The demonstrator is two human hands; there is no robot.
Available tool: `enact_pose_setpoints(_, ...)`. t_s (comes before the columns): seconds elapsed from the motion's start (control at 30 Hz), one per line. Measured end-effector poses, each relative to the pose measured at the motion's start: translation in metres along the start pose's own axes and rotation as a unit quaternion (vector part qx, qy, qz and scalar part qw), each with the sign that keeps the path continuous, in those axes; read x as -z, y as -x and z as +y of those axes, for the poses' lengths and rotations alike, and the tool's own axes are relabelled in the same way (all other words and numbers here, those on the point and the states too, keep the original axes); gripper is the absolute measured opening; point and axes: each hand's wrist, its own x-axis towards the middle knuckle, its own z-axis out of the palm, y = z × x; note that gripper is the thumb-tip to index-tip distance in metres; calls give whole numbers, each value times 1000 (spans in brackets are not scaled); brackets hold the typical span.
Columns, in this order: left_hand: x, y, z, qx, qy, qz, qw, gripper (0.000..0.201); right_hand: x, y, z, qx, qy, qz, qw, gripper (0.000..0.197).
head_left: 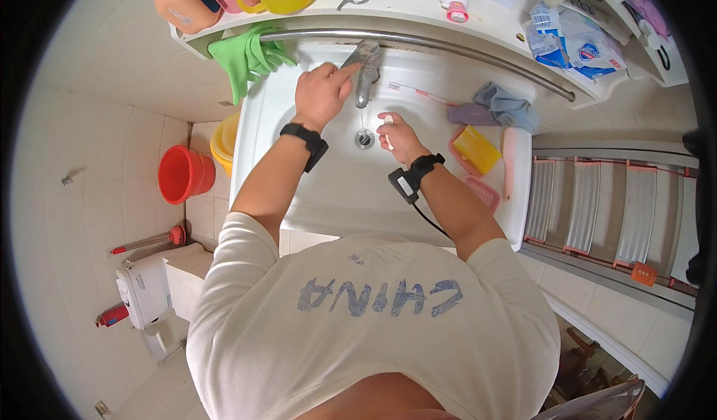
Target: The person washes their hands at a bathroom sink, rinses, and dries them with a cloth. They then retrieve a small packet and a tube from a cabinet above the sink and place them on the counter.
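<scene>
I watch the left hand [323, 95] at the faucet [364, 90], index finger straight, grip unclear to me. The right hand's [404, 142] fingers curl around a small white object [389, 133] near the drain [364, 139]. Between forearms [272, 172], open basin [336, 188] reaches its front rim.

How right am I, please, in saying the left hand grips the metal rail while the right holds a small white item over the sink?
Not quite: the head view shows the left hand at the faucet lever, not the metal rail.
</scene>
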Motion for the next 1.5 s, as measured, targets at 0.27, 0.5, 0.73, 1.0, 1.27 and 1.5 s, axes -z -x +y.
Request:
enact_pose_setpoints(0.27,-27,74,59,436,468,-45,767,61,-51,18,0,123,-56,-12,991,49)
enact_pose_setpoints(0.5,-2,99,60,539,670,27,509,72,-98,36,25,245,77,-101,961,46)
enact_pose_setpoints(0.73,14,124,54,509,776,93,360,54,-111,37,6,455,454,-122,757,49)
enact_pose_setpoints(1.0,35,116,45,427,802,154,389,50,-142,39,-22,576,493,-141,637,53)
enact_pose_setpoints(1.27,27,126,24,314,894,101,302,44,-153,51,-13,583,460,-201,639,54)
enact_pose_setpoints(1.5,43,112,29,407,866,136,259,47,-153,44,-29,561,470,-143,666,49)
